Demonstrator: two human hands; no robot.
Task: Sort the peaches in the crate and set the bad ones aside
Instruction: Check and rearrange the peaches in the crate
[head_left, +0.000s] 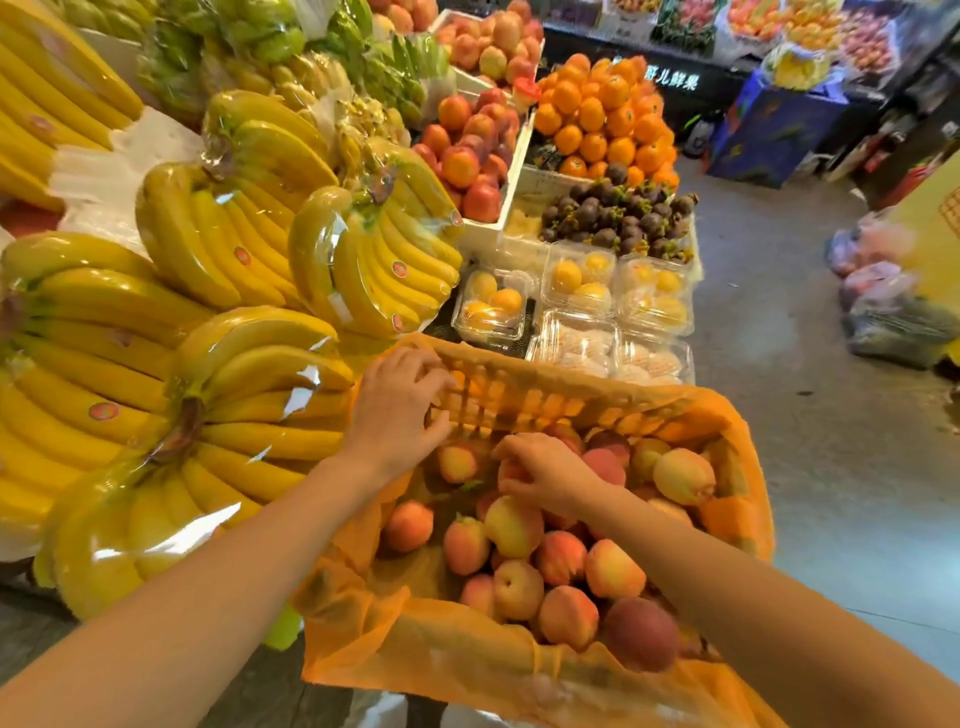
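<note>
1. Peaches (519, 566) — round, yellow to blush-red — are heaped inside an orange slatted plastic crate (524, 405), which is lined with orange mesh netting (415, 639) draped over its rim.
2. The crate is set at the edge of a fruit stall, just beside film-wrapped bunches of yellow bananas (223, 395).
3. The left hand (400, 410) is placed at the crate's far-left corner. Its fingers are curled onto the slatted far wall just under the rim, with the thumb below them — the wall is gripped.
4. The right hand (545, 475) is seen among the fruit near the far wall. One reddish-orange peach (511, 474) is held in its curled fingertips and largely hidden by them.
5. Beyond the crate, clear plastic clamshell boxes (576, 283) of yellow fruit are stacked, with dark purple mangosteens (618, 213) and piled oranges (602, 119) behind.
</note>
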